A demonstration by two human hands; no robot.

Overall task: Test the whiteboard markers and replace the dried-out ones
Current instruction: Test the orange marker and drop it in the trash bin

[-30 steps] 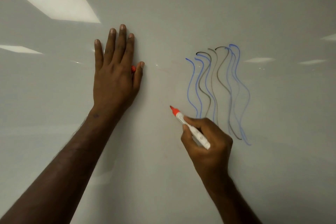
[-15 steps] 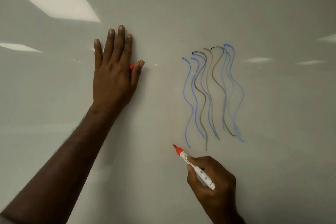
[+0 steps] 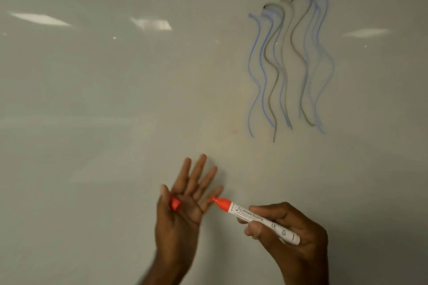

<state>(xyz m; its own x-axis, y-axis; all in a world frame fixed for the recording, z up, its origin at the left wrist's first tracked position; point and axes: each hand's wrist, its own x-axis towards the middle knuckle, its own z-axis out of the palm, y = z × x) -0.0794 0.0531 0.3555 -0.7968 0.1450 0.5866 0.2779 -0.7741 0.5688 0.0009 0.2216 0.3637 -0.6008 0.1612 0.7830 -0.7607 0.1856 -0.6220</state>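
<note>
My right hand grips a white marker with an uncapped red tip that points left. The tip is at the little finger of my left hand. That hand is raised off the whiteboard with its palm toward me and its fingers spread straight. Its thumb pins the marker's red cap against the palm. No red line shows on the board.
Several wavy blue and dark grey test lines run down the upper right of the board. Ceiling lights are reflected in its glossy surface.
My left hand has come off the board and dropped to meet the marker, palm turned toward me. My right hand turned the marker's tip toward it. The view has tilted down.
</note>
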